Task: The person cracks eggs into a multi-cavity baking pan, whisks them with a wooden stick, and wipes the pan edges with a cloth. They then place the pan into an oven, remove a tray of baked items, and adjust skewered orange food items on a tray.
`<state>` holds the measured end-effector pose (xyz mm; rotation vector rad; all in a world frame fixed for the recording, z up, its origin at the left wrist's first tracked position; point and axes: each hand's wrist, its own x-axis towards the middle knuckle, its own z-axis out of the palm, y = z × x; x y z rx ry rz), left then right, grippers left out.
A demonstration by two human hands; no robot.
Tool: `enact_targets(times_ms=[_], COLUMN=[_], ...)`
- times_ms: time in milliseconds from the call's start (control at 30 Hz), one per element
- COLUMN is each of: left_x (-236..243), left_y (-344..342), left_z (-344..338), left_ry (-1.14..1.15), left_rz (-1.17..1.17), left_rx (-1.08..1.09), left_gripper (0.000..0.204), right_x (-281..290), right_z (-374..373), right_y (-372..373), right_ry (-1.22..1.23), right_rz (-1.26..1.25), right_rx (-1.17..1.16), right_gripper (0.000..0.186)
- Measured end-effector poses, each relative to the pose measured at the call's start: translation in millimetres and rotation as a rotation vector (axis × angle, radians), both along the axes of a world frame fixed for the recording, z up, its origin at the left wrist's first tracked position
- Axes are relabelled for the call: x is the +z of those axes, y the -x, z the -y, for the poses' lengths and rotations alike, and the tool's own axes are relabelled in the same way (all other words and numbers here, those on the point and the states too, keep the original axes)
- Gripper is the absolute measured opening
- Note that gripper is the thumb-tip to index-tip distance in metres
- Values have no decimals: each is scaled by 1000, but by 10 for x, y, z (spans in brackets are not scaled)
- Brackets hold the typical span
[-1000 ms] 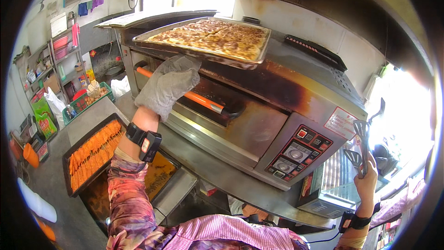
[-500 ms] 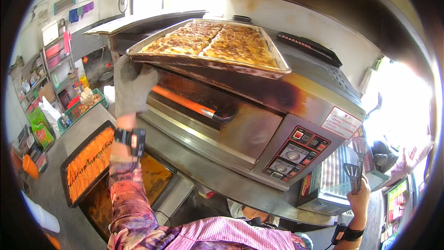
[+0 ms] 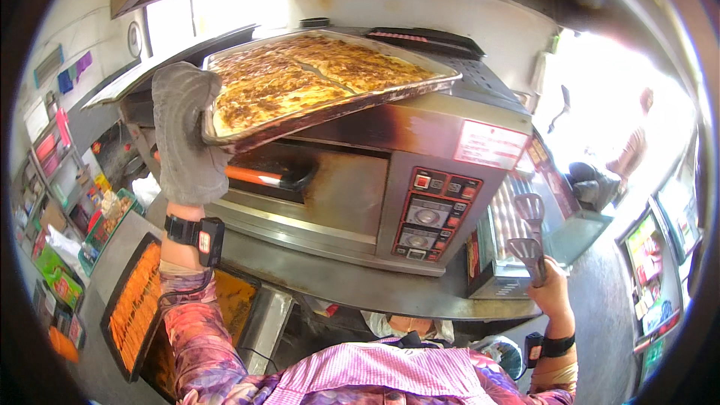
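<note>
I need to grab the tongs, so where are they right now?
In the head view, the metal tongs are at the lower right, held upright in the right hand, just right of the oven's control panel.

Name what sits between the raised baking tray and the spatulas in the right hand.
The oven's control panel, below the baking tray and left of the spatulas, in the head view.

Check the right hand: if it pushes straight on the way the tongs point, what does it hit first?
The right hand holds metal tongs pointing up and slightly forward. Straight on, they would probably first meet the oven near its right side by the wire rack, though depth is unclear.
</note>
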<state>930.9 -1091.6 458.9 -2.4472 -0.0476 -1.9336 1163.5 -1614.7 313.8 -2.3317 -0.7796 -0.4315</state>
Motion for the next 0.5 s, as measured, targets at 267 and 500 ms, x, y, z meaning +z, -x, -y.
enact_targets(times_ms=[267, 500], left_x=[424, 417], left_y=[-696, -1268], left_z=[1502, 2611], left_ry=[-400, -484], left_rz=[-112, -78], left_rx=[-219, -107], left_gripper=[41, 41], right_x=[-548, -904], right_z=[543, 1034], right_y=[89, -29], right_ry=[-83, -66], right_rz=[-294, -515], right_rx=[-27, -68], right_gripper=[39, 39])
